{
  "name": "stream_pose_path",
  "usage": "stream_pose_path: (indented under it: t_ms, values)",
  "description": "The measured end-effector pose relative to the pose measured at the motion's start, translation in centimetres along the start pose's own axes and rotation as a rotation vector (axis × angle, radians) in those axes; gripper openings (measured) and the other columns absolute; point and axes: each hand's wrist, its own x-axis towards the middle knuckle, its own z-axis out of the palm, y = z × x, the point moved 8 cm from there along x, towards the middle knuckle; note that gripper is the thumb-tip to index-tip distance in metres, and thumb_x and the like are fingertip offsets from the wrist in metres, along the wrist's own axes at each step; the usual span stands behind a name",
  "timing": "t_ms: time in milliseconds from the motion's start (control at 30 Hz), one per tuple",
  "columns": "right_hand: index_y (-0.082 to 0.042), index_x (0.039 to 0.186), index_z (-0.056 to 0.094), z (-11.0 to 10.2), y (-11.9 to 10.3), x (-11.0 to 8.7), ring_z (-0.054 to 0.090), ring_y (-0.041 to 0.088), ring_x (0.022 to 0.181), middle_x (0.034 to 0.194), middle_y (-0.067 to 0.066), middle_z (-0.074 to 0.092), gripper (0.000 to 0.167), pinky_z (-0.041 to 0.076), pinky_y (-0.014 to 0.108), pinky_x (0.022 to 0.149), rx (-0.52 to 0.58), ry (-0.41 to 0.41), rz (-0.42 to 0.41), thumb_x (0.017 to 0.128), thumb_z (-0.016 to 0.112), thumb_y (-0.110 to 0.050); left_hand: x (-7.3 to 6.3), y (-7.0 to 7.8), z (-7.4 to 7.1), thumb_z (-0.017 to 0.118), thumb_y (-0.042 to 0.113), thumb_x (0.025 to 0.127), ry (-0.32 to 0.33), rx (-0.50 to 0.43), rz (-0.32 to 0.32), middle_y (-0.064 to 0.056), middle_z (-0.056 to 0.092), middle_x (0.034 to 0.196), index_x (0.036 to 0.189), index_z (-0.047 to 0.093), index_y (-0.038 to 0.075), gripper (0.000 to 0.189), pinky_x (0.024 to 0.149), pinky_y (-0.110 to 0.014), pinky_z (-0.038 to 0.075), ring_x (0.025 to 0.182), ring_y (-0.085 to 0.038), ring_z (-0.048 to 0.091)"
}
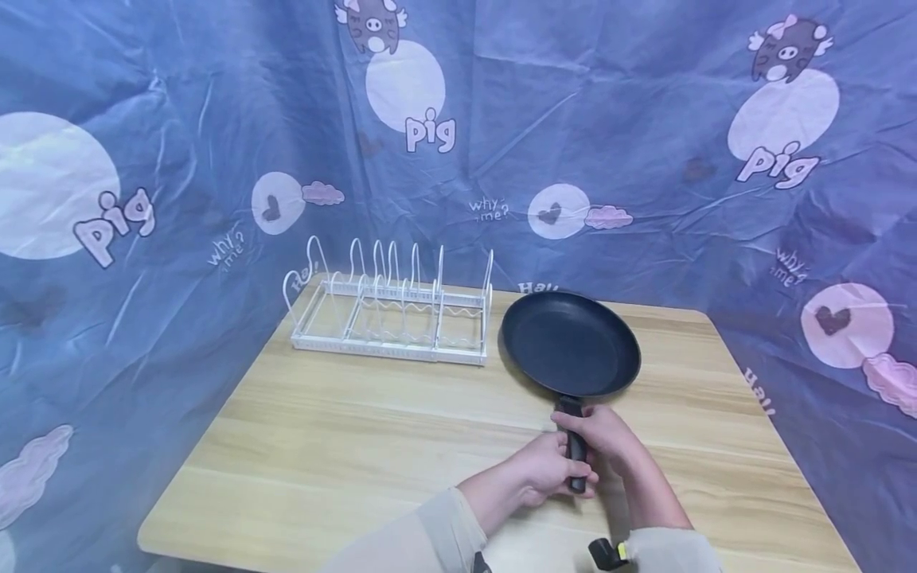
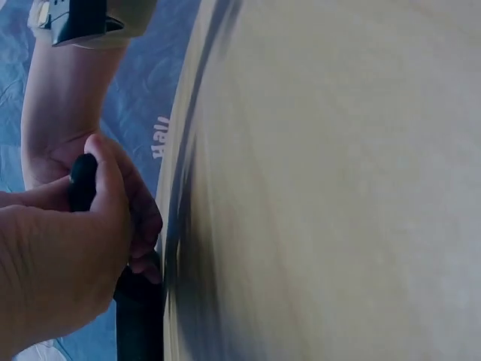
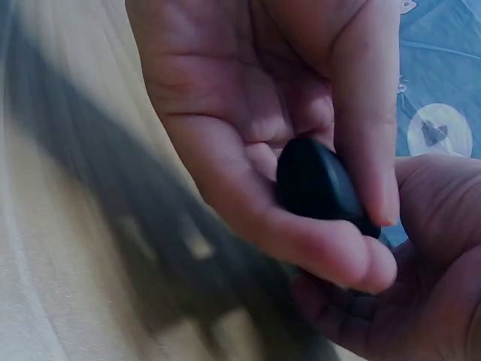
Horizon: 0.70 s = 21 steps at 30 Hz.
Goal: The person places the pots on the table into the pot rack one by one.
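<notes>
A black frying pan (image 1: 573, 344) shows its dark inside near the back right of the table, its handle (image 1: 575, 446) pointing toward me. Around the handle's rear part my left hand (image 1: 550, 469) curls its fingers, with the thumb across the top. Closer to the pan body, my right hand (image 1: 603, 431) grips the same handle, thumb lying over it. In the right wrist view the rounded black handle end (image 3: 319, 184) sits between curled fingers and a thumb. To the pan's left stands a white wire rack (image 1: 390, 350) with upright loops; neither hand touches it.
The wood-grain table (image 1: 344, 446) has rounded corners, with its back edge just behind the rack and pan. A blue patterned curtain (image 1: 458, 183) surrounds it on the back and both sides. The handle casts a dark shadow (image 3: 158, 233) on the tabletop.
</notes>
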Motion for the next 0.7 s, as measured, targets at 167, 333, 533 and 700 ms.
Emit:
stream_pose_path:
  t_ms: [167, 333, 533, 700]
  values:
    - [0.008, 0.104, 0.066, 1.1, -0.1, -0.1, 0.068, 0.014, 0.077, 0.085, 0.004, 0.070, 0.032, 0.058, 0.023, 0.067, 0.144, -0.021, 0.002, 0.102, 0.072, -0.023, -0.3, 0.1, -0.7, 0.061, -0.013, 0.100, 0.058, 0.076, 0.031, -0.021, 0.076, 0.106, 0.127, 0.059, 0.003, 0.032, 0.084, -0.045, 0.070, 0.097, -0.043, 0.080]
    - [0.011, 0.106, 0.065, 1.5, -0.6, -0.2, 0.068, 0.013, 0.073, 0.082, 0.003, 0.067, 0.030, 0.058, 0.024, 0.065, 0.255, -0.020, 0.009, 0.104, 0.069, -0.019, -0.7, 0.7, -0.9, 0.061, -0.012, 0.101, 0.074, 0.111, 0.040, -0.015, 0.074, 0.101, 0.132, 0.057, 0.003, 0.035, 0.081, -0.043, 0.070, 0.087, -0.035, 0.078]
    - [0.012, 0.114, 0.061, 1.9, -1.0, -0.5, 0.067, 0.013, 0.075, 0.084, 0.002, 0.065, 0.030, 0.058, 0.023, 0.066, 0.312, -0.039, 0.014, 0.106, 0.067, -0.017, -1.5, 1.2, -1.3, 0.064, -0.014, 0.097, 0.133, 0.291, 0.064, -0.010, 0.071, 0.089, 0.132, 0.060, 0.001, 0.038, 0.070, -0.034, 0.069, 0.077, -0.023, 0.075]
    - [0.012, 0.121, 0.059, 2.1, -1.4, -0.9, 0.068, 0.010, 0.077, 0.085, 0.001, 0.068, 0.030, 0.058, 0.022, 0.071, 0.380, -0.058, 0.018, 0.107, 0.064, -0.014, -2.3, 2.1, -1.6, 0.069, -0.002, 0.099, 0.184, 0.623, 0.084, 0.001, 0.069, 0.079, 0.149, 0.053, 0.001, 0.053, 0.060, -0.023, 0.060, 0.063, -0.012, 0.070]
